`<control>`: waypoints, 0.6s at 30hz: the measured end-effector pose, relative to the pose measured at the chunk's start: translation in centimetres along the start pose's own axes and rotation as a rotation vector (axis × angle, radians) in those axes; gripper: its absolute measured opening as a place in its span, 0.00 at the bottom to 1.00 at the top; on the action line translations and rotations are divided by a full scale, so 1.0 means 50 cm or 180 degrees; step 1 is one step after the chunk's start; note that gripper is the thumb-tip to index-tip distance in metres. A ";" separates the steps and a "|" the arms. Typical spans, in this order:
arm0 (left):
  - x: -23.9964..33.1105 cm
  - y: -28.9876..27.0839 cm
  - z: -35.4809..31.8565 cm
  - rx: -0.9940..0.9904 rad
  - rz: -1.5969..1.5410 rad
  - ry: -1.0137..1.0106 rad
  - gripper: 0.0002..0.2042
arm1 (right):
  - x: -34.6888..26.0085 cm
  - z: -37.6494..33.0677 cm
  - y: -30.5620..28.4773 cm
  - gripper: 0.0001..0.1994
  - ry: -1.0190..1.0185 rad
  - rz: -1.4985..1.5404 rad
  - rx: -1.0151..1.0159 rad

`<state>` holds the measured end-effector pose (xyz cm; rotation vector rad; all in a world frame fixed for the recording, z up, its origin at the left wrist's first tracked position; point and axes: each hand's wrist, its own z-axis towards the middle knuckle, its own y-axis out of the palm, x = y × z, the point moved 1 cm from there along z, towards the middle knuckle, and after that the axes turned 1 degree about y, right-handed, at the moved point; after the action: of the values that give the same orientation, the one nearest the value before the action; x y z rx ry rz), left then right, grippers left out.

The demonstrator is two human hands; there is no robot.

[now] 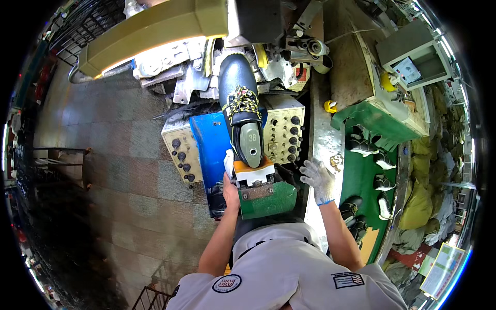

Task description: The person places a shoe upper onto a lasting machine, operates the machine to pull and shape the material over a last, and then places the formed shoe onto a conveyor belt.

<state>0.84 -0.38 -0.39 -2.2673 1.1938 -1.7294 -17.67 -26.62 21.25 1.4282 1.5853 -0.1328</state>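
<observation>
A black shoe upper [238, 77] with black-and-yellow laces sits on a grey-green last [251, 140] in the machine, its toe pointing away from me among metal plates [194, 82]. The heel end lies over an orange-and-white support [253, 169] above a green metal block [268, 200]. My left hand [230, 194] is beside this support, near a white piece [229, 163] at its fingertips; its fingers are mostly hidden. To the right of the block, my right hand [318, 180], in a pale glove with a blue cuff, is open with fingers spread and holds nothing.
Control boxes with black knobs [283, 129] flank the shoe, with a blue panel [206, 150] at left. An olive machine arm [155, 33] crosses above. On the right, several shoes [382, 182] stand on a green shelf beyond a metal ledge [326, 142].
</observation>
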 end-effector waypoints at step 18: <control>0.378 -0.387 -0.198 0.1280 0.0565 0.0384 0.35 | -0.096 -0.139 0.311 0.31 -0.0364 -0.1384 -0.0895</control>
<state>4.38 5.86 27.53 -1.7972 0.9256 -1.8577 -9.65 -20.81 35.91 0.8344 1.7215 -0.2318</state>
